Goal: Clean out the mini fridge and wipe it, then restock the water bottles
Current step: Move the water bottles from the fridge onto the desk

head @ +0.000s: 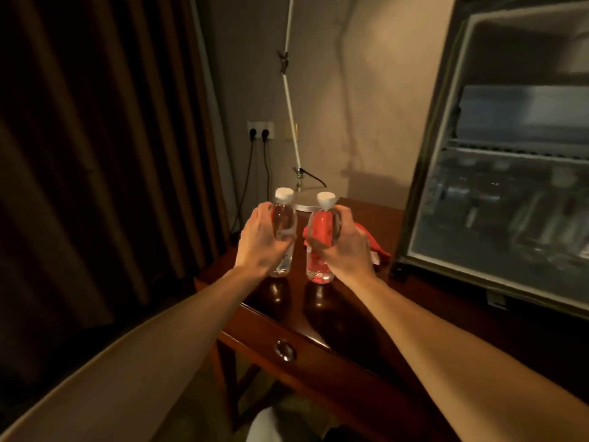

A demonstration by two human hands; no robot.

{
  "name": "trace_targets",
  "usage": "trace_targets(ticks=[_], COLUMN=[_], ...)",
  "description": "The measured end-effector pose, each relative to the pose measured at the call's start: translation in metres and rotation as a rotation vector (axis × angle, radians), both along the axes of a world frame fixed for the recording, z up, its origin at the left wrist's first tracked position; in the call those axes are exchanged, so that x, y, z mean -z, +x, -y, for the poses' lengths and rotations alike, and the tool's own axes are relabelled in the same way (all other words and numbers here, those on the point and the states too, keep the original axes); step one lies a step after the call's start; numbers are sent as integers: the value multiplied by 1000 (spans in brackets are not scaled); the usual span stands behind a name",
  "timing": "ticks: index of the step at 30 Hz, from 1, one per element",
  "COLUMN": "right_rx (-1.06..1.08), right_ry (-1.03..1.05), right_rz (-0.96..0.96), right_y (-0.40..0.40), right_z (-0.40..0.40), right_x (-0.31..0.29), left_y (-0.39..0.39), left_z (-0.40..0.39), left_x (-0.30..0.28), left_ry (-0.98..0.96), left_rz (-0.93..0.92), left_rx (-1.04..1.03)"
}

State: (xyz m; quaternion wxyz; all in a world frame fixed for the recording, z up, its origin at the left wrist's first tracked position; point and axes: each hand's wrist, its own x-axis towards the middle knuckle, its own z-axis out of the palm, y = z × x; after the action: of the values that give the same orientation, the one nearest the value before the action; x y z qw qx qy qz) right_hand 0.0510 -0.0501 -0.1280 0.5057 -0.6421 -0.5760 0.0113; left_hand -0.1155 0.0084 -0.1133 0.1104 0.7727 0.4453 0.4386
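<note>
White bottle caps [284, 193] (red cloth [379, 247])

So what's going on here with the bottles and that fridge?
A person is holding two water bottles upright on the wooden table, the left hand gripping one bottle and the right hand the other bottle. A red cloth lies behind them. The mini fridge stands at the right.
</note>
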Motion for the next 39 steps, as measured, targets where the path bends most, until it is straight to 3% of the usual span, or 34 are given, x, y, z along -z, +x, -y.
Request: trace_targets(ticks=[12,21,29,39], right_rx=[-178,-202,-174,-110], right_ry=[-14,-53,-79,-183], right_rz=[-8,-19,-69,28], right_y=[-41,-30,-24,6], right_z=[-120,-161,-168,-113], right_x=[19,19,20,3], left_y=[-37,-32,-21,-21], left_z=[-87,-122,-124,-83], left_x=[26,23,25,12], left_ry=[-28,-80,-108,-72], left_rz=[0,7,22,-161], left_rx=[-148,-179,-151,-236])
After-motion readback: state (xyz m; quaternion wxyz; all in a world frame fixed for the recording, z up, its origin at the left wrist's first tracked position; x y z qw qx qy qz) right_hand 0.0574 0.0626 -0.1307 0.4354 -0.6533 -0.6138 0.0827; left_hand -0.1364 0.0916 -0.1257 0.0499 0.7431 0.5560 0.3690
